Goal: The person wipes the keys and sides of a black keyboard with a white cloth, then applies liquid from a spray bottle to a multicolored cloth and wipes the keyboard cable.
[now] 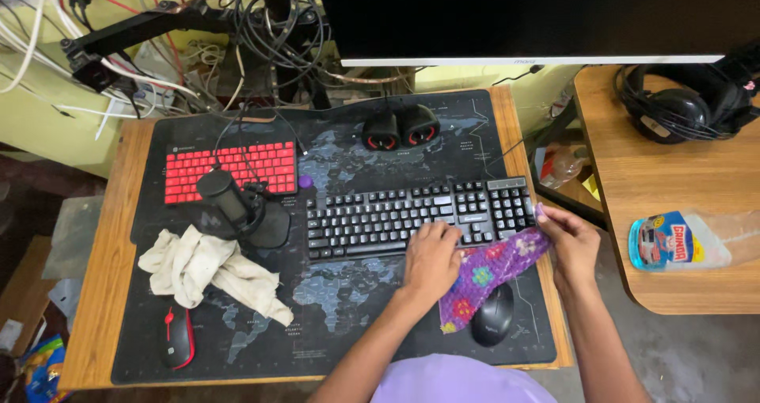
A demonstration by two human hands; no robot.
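Observation:
My left hand (431,259) rests on the front edge of the black keyboard (380,217) and presses one end of a purple cloth with coloured flowers (492,270). The cloth's other end is pinched in my right hand (571,241), beside the keyboard's number pad. From there the cloth runs down toward a black mouse (493,316), which lies just below it on the dark map-printed desk mat (348,308).
A red keyboard (229,169), a black microphone (229,205), a crumpled white rag (202,268) and a red-black mouse (178,336) lie left. Two small speakers (400,128) sit under the monitor (538,15). Headphones (681,106) and a blue-labelled bottle (681,242) are on the side table.

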